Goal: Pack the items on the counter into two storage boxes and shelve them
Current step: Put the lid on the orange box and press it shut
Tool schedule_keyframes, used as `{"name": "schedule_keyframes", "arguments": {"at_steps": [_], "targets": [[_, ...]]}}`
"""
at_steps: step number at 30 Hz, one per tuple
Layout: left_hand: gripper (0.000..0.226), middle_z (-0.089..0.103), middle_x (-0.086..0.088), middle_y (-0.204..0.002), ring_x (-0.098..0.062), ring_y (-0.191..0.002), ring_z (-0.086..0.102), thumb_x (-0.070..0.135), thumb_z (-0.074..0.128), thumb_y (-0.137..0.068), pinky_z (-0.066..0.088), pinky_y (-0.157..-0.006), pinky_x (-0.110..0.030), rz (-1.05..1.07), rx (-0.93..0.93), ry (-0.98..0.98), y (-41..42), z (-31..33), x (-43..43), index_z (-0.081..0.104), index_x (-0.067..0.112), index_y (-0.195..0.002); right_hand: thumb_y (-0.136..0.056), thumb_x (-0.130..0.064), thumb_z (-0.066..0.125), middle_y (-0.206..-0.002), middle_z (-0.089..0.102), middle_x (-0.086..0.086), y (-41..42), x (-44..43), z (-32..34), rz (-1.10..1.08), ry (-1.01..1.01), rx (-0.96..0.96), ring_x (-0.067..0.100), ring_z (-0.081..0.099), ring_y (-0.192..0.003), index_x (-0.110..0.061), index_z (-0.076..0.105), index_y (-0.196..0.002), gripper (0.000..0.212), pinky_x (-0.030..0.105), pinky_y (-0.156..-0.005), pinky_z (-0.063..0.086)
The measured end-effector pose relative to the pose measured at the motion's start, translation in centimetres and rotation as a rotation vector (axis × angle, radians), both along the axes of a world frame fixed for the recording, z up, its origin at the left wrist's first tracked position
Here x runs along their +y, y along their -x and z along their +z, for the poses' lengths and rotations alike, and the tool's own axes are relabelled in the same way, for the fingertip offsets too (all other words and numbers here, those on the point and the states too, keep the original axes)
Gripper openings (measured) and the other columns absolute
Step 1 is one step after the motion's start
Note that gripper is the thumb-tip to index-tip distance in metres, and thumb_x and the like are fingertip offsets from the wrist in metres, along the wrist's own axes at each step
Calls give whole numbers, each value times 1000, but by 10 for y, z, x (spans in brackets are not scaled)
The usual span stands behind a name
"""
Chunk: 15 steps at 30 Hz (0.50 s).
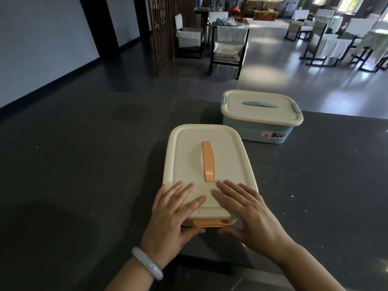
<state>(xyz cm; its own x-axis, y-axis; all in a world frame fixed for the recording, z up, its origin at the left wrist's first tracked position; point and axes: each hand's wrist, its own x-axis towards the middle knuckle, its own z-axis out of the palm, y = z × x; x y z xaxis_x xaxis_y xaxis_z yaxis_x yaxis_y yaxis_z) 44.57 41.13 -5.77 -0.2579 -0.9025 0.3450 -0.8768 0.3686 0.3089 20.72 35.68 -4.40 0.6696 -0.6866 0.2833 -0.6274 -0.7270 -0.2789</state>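
Two lidded boxes: near orange box [189, 156], far-right blue box [260, 116] reading "Bear". Our left hand [174, 215] and right hand [245, 211] press flat on the orange box, fingers straight and apart.

Near box [210, 164] on counter [84, 164], second box [260, 116] behind, to its right.

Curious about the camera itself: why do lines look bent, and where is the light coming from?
Head view: the wide lens bows straight lines, like the wall base at left; daylight from the windows leaves pale glare on the floor, while the counter stays dim; a small highlight glints on the orange handle; the far chairs look soft.
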Motion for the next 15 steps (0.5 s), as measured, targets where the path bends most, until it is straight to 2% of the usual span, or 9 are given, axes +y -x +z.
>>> {"name": "schedule_keyframes", "arguments": {"at_steps": [2,5,9,15], "targets": [[59,37,10,-153,-16,-145,26,61,54,-86,19,-116,-51,9,2,33,-2,-2,-1,49,37,-139,-88,-67,52,-157,30,-9,0,0,-1,0,-18,-59,6,18,-147,-31,40,-147,71,35,-120,17],[55,39,11,-151,-14,-144,28,65,39,-92,22,-114,-50,5,-18,44,-5,-1,-1,50,37,-138,-91,-66,49,-157,29,-12,2,0,-2,-2,-38,-69,2,17,-147,-33,42,-146,64,34,-121,17],[52,43,11,-149,-15,-142,32,61,42,-92,24,-113,-50,10,-19,62,-4,-1,-2,53,36,-136,-93,-65,45,-156,32,-12,1,1,-2,-18,-25,-68,1,19,-146,-33,43,-145,60,35,-121,21],[42,52,11,-141,-15,-138,40,50,47,-92,29,-112,-50,47,63,88,2,3,-2,63,34,-127,-95,-59,46,-148,45,-11,-4,2,1,-54,-31,-175,2,31,-142,-29,57,-135,51,36,-117,30]]}}
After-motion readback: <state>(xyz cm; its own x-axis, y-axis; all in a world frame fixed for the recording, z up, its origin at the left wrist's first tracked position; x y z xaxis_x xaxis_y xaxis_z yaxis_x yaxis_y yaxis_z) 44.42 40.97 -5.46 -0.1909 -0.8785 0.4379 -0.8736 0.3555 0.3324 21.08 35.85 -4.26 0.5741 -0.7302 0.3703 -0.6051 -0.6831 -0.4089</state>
